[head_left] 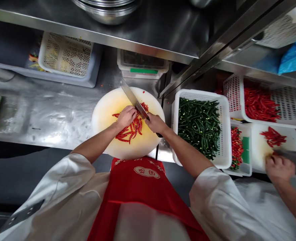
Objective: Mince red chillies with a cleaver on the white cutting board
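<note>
- Worktop, rear left: carries a grey basin, well apart from the work.
- Round cutting board: lies at the worktop's front edge, right of the basin.
- Left hand: rests over the middle of the board; fingers bent, grasping red chillies against it. Exact hold beneath the fingertips: cannot be told, hidden.
- Red chillies: lie under the left hand and just in front of it, fanning toward the board's front edge. Long axes mixed: several run front to back, others slant to the left. Nearer hand: left.
- Knife: stands just right of the left fingertips; contact with them cannot be told. Runs slantwise, tip past the board's rear rim, handle toward the front right. Crosses between the left fingers and the cut pieces.
- Chopped pieces: lie just right of the blade, toward the board's rear right rim.
- Right hand: sits over the board's right side, clenched round the knife handle.
- White basket: stands beyond the board's right edge; holds green chillies.
- Far right, co-worker's hand: works at the front edge of a second board.
</note>
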Demonstrator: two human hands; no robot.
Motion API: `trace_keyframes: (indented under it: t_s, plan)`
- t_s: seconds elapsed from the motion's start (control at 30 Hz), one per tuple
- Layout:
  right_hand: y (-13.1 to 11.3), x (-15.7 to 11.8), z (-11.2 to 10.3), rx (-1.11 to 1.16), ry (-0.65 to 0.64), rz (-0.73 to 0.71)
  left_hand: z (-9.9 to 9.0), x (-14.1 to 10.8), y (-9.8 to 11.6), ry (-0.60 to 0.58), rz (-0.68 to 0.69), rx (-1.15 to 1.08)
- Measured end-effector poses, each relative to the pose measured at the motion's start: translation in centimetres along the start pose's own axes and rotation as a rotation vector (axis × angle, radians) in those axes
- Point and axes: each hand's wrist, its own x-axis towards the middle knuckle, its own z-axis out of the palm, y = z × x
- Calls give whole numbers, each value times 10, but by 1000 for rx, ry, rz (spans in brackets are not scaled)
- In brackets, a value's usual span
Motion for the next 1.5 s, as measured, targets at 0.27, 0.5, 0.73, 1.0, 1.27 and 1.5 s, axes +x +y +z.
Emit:
trace_keyframes:
  t_s: [0.27, 0.5, 0.73, 1.0, 1.27, 1.5]
  plan:
    - [11, -28, -27, -46, -15, -24, -13, -15, 1, 100, -126, -97]
    - [20, -75, -26, -140, -107, -12, -13, -12, -7, -11, -6, -76]
    - [20, -69, -28, -171, -152, 5, -4, -8, -4, -16, -5, -77]
    - [25, -36, 6, -160, -120, 77, -2, -7, -9, 44, -96, -77]
    - [25, -6, 0, -136, -82, -45, -2, -3, -10, 75, -143, -39]
    - [19, 16, 4, -36, 2, -98, 1, -4, -3, 100, -145, -20]
